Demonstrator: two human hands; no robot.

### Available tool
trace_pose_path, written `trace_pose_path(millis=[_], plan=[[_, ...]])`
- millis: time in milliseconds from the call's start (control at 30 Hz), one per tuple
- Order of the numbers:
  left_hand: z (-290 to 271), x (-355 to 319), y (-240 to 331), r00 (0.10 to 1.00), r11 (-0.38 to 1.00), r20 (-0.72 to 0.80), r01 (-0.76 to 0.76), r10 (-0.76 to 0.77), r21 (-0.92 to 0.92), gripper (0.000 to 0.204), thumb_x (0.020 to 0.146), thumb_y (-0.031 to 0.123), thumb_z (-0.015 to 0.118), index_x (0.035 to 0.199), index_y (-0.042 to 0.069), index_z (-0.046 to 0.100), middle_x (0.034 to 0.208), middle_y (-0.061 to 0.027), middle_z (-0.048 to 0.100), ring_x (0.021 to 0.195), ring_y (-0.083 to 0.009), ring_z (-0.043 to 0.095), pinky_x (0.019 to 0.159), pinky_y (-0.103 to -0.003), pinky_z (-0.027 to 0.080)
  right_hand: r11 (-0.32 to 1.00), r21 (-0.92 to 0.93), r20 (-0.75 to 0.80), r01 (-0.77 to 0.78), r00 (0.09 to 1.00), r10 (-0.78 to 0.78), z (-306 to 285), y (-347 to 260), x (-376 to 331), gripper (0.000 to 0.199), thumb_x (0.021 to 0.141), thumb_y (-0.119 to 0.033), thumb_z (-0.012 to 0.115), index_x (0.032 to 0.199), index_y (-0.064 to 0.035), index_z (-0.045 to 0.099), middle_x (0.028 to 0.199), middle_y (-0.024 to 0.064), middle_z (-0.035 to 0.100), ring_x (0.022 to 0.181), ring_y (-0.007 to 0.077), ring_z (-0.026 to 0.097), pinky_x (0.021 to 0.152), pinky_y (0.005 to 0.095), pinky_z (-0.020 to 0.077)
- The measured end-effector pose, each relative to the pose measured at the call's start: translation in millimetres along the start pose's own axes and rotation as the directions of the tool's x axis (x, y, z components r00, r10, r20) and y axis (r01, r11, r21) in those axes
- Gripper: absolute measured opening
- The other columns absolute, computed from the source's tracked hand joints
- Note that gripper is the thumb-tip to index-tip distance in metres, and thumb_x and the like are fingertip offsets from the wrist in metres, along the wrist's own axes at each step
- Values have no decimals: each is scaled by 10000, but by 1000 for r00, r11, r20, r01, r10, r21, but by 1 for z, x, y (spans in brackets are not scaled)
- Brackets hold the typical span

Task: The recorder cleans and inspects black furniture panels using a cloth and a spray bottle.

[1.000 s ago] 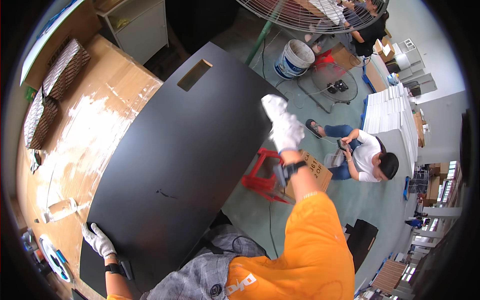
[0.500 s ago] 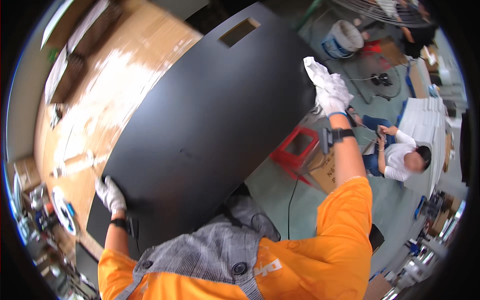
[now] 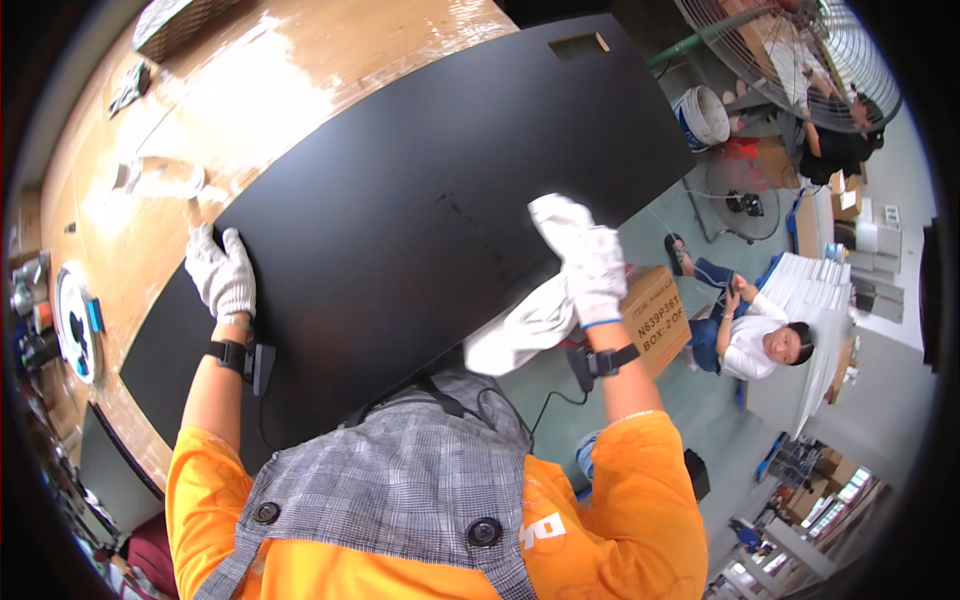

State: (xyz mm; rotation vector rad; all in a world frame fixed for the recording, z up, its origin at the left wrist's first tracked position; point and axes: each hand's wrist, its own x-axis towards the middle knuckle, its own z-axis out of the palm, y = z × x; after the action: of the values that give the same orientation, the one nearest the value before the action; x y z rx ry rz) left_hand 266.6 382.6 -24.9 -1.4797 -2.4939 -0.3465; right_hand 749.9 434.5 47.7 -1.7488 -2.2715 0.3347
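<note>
A long matte black panel (image 3: 400,200) lies slantwise in front of me, with a rectangular cutout towards its far right end. Faint smudges (image 3: 447,203) show around its middle. My left hand (image 3: 222,272), in a white knit glove, rests at the panel's left edge with the thumb apart from the fingers. In my right hand (image 3: 595,270), gloved too, is a bunched white cloth (image 3: 530,325). That hand is over the panel's near right edge, and part of the cloth hangs past it. Whether the cloth touches the panel there, I cannot tell.
The panel lies over a glossy wooden tabletop (image 3: 215,110). Beyond the right edge are a cardboard box (image 3: 655,320), a white bucket (image 3: 703,118) and a large wire fan (image 3: 745,25). A seated person (image 3: 750,340) is beside stacked white boards (image 3: 800,300).
My right hand has come back towards me and left with the cloth, from the panel's far right edge to its near edge. My left hand stays at the left edge.
</note>
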Motion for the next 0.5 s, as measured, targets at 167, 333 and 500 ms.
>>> trace_pose_path(millis=[167, 333, 500], plan=[[-6, 4, 14, 1000, 1000, 24, 15, -15, 23, 478, 913, 373, 498, 1225, 13, 533, 1316, -199, 498, 1239, -359, 414, 1067, -447, 270, 641, -767, 135, -1, 977, 164, 48, -21, -63, 266, 839, -139, 471, 1063, -53, 587, 1006, 163, 574, 978, 299, 513, 861, 377, 452], [-7, 2, 6, 1000, 1000, 11, 23, -23, 6, 485, 911, 379, 496, 1219, 7, 534, 1316, -200, 498, 1235, -360, 417, 1067, -449, 265, 942, -257, 121, -214, 960, 251, 32, -16, -43, 270, 864, -164, 467, 1074, -54, 597, 1041, 136, 597, 935, 306, 537, 845, 397, 463], [-7, 2, 10, 997, 998, 58, 42, -44, 36, 499, 921, 394, 467, 1231, 6, 524, 1338, -193, 479, 1266, -352, 393, 1080, -439, 247, 971, -192, -207, 145, 961, -184, 10, -64, -38, 297, 863, -191, 477, 1123, -172, 619, 1118, 72, 620, 1019, 198, 580, 893, 332, 477]])
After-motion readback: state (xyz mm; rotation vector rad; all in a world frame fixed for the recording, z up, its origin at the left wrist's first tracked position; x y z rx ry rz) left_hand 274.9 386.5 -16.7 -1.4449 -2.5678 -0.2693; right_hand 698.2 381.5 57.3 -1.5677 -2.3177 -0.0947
